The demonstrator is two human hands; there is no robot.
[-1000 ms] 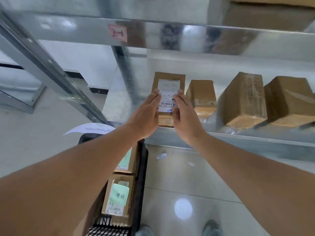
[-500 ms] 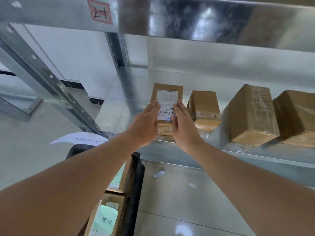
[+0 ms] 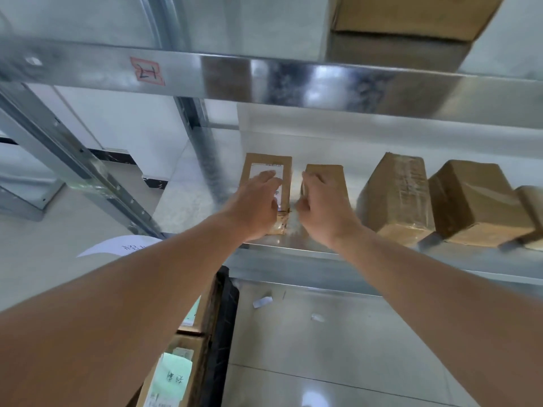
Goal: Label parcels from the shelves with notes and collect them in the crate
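Note:
A flat brown parcel with a white shipping label (image 3: 266,164) lies on the metal shelf (image 3: 411,264). My left hand (image 3: 258,204) rests on top of it, fingers spread over the label. Right beside it is a small plain brown parcel (image 3: 329,171); my right hand (image 3: 323,208) has its fingers curled over that parcel's left edge. Below at the left stands the black crate (image 3: 223,333), holding parcels, one with a green note (image 3: 173,377) on it. My left forearm hides much of the crate.
Two larger taped parcels (image 3: 396,195) (image 3: 476,201) sit further right on the shelf. The upper shelf beam (image 3: 293,80) carries a red tag (image 3: 147,70), with a box (image 3: 411,16) above. A white written sheet (image 3: 117,245) lies by the crate. Paper scraps (image 3: 262,301) dot the floor.
My right hand left the labelled parcel and moved right onto the neighbouring small parcel. My left hand slid from the parcel's side onto its label. The view tilted upward.

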